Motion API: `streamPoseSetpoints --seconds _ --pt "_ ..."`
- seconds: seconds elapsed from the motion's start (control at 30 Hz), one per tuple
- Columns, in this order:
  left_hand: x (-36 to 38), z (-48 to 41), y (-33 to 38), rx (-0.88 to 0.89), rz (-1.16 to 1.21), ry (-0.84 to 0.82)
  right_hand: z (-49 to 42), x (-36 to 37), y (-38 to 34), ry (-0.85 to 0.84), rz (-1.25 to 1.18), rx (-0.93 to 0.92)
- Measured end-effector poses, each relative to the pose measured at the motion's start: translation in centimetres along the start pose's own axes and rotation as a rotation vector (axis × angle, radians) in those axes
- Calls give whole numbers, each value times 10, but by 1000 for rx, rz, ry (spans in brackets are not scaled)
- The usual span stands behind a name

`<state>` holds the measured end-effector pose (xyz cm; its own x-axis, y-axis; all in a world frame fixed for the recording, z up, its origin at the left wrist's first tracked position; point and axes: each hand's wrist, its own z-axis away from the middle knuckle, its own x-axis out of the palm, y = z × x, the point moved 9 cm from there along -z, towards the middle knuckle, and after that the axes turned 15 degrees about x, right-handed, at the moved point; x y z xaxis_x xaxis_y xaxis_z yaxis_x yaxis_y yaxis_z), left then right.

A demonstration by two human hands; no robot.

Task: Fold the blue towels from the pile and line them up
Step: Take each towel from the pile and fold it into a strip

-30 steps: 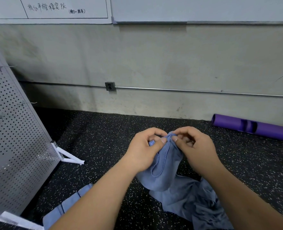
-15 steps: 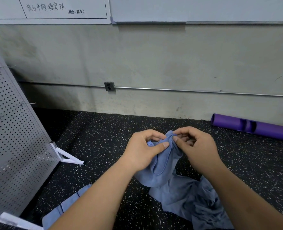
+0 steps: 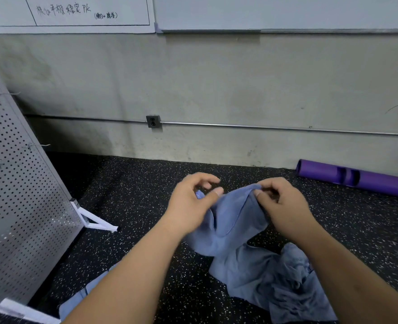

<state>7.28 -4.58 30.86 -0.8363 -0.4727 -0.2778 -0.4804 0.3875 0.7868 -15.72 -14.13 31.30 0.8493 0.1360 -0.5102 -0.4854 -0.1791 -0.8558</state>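
**Entry: towel in hand, not yet opened; most of the job remains**

Observed, standing by: the person holds one blue towel (image 3: 236,218) up off the floor (image 3: 134,197), a little below centre frame. The right hand (image 3: 284,206) pinches the top hem narrowly between thumb and fingertips. The left hand (image 3: 193,202) has its thumb on the hem and its fingers curled over it. This hand is blurred, but it reads as a light pinch on the same edge. The cloth sags between the two hands in a loose, creased loop, and its lower end touches the pile (image 3: 284,286).

The pile sits lower right, rumpled and unfolded. How many towels it holds cannot be counted.

At the lower left edge, partly hidden by the left forearm, lie pale blue folded pieces (image 3: 76,302). They look like finished towels laid side by side, though too little shows to be sure or to count them.

Also present: perforated panel (image 3: 18,195) at far left and purple roll (image 3: 357,178) at right against the wall.

Assessment: probably a few towels are done. The current one is at the find-the-corners stage. Still to do are spreading, folding and placing it in line, then working through the rest of the pile.
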Motion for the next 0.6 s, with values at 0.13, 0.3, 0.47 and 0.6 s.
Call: streamPoseSetpoints --seconds 0.13,0.3,0.47,0.6 --pt "-40 1 -19 -162 95 272 -14 -31 17 124 -212 84" --pt "-68 8 -39 -318 217 445 -20 -45 32 73 -363 93" --pt "-72 11 -48 -370 239 410 -17 -37 29 -24 -255 35" --pt "-66 10 -44 -378 335 272 -16 -40 29 21 -161 33"
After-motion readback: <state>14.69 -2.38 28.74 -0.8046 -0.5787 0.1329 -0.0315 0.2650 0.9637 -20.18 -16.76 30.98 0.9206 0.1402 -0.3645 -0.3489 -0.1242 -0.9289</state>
